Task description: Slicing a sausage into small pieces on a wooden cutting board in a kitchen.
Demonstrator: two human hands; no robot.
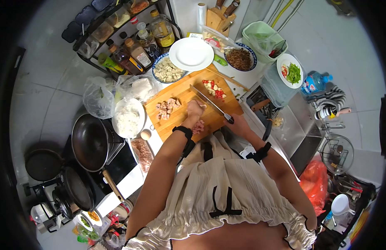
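Observation:
My right hand (239,125) grips the black handle of a kitchen knife (209,102) whose blade slants up and left over a wooden cutting board (177,90). Close beside the blade, my left hand (195,110) has its fingers curled on the board; a bit of pale meat seems to show at the fingertips, mostly hidden. Chunks of meat (166,108) lie to the left of that hand. Pinker, smaller meat pieces (198,127) are below it, near the board's front edge. Chopped garlic and red chili (214,88) are piled at the upper right, beyond the blade.
A pair of wooden chopsticks (229,79) lies across the board's right corner. Behind stand a white plate (191,53) and a bowl of sliced pale food (168,69). To the left are a plate of white food (128,118), an egg (145,134) and a wok (90,142). A sink (300,131) is at right.

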